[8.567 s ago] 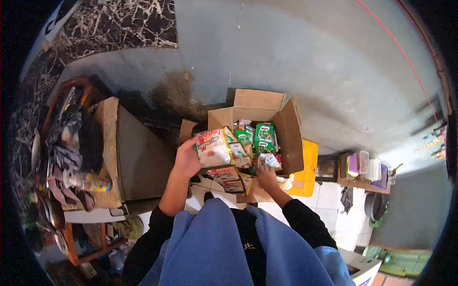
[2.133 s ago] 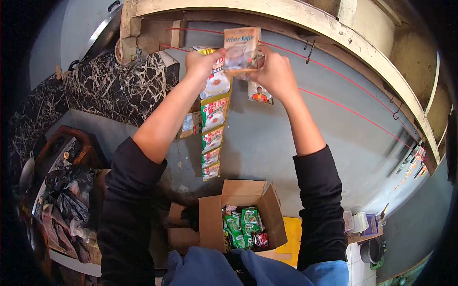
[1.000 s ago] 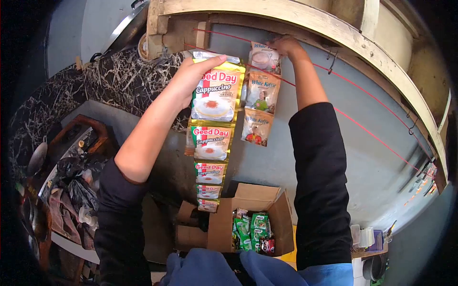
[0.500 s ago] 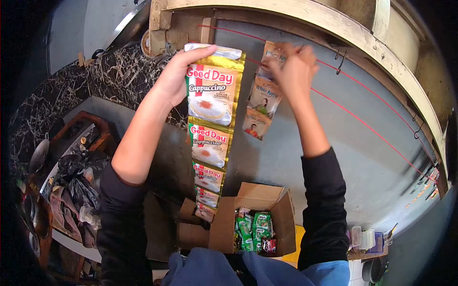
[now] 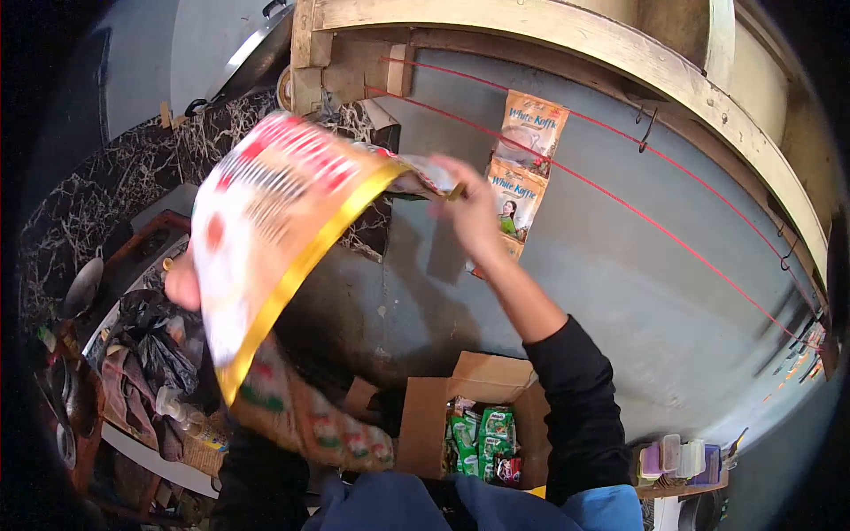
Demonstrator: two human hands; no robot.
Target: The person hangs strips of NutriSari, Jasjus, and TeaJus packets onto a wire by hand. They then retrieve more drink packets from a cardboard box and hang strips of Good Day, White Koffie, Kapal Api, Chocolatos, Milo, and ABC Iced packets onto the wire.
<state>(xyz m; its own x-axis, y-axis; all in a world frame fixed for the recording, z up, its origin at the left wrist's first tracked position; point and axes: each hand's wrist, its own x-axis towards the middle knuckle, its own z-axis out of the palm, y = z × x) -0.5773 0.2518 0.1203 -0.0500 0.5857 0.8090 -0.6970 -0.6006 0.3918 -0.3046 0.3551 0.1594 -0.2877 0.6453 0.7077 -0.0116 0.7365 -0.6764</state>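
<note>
Now that our right hand (image 5: 476, 212) has left the Koffie strip (image 5: 519, 186), that strip hangs unaided at the red cords (image 5: 620, 198). The hand pinches one end of the cappuccino strip (image 5: 274, 199), straight moments ago, now curling between us and the wall (image 5: 620, 292); our left hand (image 5: 183, 281) is mostly hidden, its grip unclear.

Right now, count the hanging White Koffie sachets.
3, in one strip: top sachet, middle sachet beneath it, bottom sachet mostly hidden behind the right forearm. More may be hidden.
</note>
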